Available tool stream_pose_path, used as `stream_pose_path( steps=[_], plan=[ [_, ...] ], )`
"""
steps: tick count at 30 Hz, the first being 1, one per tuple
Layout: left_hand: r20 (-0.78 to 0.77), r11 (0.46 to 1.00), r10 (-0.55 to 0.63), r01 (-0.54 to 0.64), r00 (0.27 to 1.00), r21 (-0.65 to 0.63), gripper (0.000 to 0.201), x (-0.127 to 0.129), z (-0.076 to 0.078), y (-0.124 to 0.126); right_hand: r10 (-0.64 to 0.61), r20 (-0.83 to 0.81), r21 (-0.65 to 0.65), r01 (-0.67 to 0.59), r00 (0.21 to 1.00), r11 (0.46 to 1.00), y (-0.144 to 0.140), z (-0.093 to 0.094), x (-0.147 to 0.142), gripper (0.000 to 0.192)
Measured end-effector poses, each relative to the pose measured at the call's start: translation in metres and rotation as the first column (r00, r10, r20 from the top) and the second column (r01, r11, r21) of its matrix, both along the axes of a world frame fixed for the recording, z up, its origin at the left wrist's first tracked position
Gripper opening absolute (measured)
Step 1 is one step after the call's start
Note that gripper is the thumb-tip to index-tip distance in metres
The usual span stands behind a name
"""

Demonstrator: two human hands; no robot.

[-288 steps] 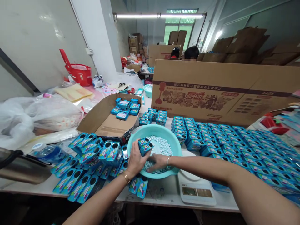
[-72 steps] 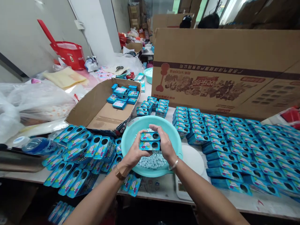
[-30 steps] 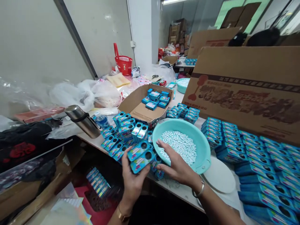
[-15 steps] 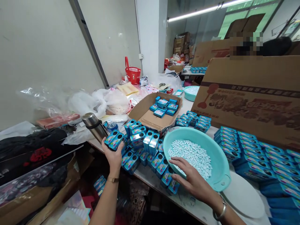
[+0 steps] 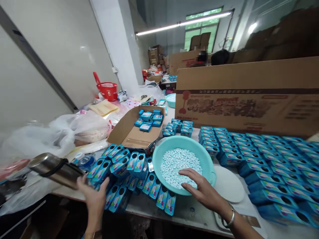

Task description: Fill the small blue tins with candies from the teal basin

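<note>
My left hand (image 5: 92,196), a little blurred, is open with thumb and fingers apart at the near-left end of a cluster of blue tins (image 5: 117,196) with dark round holes on top. Two such tins stand just beyond its fingertips. Beside it a steel thermos (image 5: 58,169) leans to the left, near a bottle with a blue label (image 5: 85,161). My right hand (image 5: 201,189) hovers open over the near rim of a turquoise basin (image 5: 206,154). Small pale, tablet-like candies (image 5: 178,162) lie in that basin, and the hand holds nothing.
A cut-down carton (image 5: 124,131) with several tins stands behind the cluster. Rows of tins (image 5: 269,166) fill the right side, before a tall cardboard panel (image 5: 249,79). A white round lid (image 5: 228,186) lies right of the basin. Plastic bags (image 5: 79,126) crowd the left.
My left hand has let go of the two tins, which now stand at the cluster's left end. The view has swung to the right. My right hand stays by the basin.
</note>
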State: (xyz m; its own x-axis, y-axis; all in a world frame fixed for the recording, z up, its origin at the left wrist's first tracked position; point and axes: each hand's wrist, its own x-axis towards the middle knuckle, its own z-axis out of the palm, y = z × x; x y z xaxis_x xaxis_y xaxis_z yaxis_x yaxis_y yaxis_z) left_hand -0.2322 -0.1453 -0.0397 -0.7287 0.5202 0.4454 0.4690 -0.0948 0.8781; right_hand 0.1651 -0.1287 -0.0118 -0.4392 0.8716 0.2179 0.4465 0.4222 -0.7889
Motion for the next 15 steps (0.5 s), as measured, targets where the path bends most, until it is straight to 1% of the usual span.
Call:
stream_pose_path(
  steps=[2, 3, 4, 6, 8, 9, 10, 11, 12, 13, 15],
  plan=[
    [-0.030, 0.995, 0.077, -0.075, 0.997, 0.066, 0.102, 0.013, 0.022, -0.008, -0.076, -0.012, 0.011, 0.076, 0.997, 0.997, -0.004, 0.000, 0.015, 0.033],
    [-0.045, 0.991, 0.092, -0.087, 0.995, 0.099, 0.099, 0.020, 0.035, -0.011, -0.101, -0.009, 0.019, 0.101, 0.995, 0.995, -0.004, 0.001, 0.022, 0.032],
    [-0.061, 0.989, 0.080, -0.071, 0.995, 0.127, 0.095, 0.028, 0.049, -0.012, -0.111, 0.001, 0.032, 0.111, 0.994, 0.993, -0.004, 0.002, 0.027, 0.032],
    [-0.090, 0.988, 0.004, 0.010, 0.996, 0.156, 0.089, 0.039, 0.079, -0.007, -0.090, 0.039, 0.077, 0.087, 0.995, 0.993, 0.005, 0.008, 0.031, 0.033],
    [-0.121, 0.988, -0.091, 0.105, 0.989, 0.115, 0.090, 0.041, 0.106, 0.013, -0.062, 0.079, 0.111, 0.053, 0.995, 0.992, 0.027, 0.017, 0.027, 0.040],
    [-0.130, 0.988, -0.139, 0.147, 0.982, 0.054, 0.091, 0.039, 0.119, 0.029, -0.067, 0.087, 0.108, 0.058, 0.994, 0.992, 0.042, 0.022, 0.022, 0.046],
    [-0.132, 0.979, -0.202, 0.197, 0.970, -0.047, 0.091, 0.033, 0.130, 0.047, -0.083, 0.086, 0.074, 0.077, 0.993, 0.994, 0.061, 0.027, 0.013, 0.051],
    [-0.119, 0.959, -0.261, 0.244, 0.958, -0.144, 0.091, 0.026, 0.140, 0.067, -0.102, 0.079, 0.021, 0.101, 0.992, 0.995, 0.083, 0.032, 0.003, 0.056],
    [-0.120, 0.924, -0.315, 0.276, 0.941, -0.264, 0.090, 0.018, 0.149, 0.089, -0.124, 0.075, -0.019, 0.126, 0.989, 0.992, 0.106, 0.037, -0.009, 0.058],
    [-0.139, 0.878, -0.347, 0.270, 0.927, -0.395, 0.087, 0.009, 0.156, 0.110, -0.158, 0.077, -0.055, 0.163, 0.984, 0.985, 0.129, 0.042, -0.022, 0.059],
    [-0.199, 0.786, -0.369, 0.191, 0.908, -0.588, 0.080, -0.009, 0.168, 0.149, -0.251, 0.148, -0.132, 0.271, 0.956, 0.954, 0.175, 0.052, -0.047, 0.062]
  ],
)
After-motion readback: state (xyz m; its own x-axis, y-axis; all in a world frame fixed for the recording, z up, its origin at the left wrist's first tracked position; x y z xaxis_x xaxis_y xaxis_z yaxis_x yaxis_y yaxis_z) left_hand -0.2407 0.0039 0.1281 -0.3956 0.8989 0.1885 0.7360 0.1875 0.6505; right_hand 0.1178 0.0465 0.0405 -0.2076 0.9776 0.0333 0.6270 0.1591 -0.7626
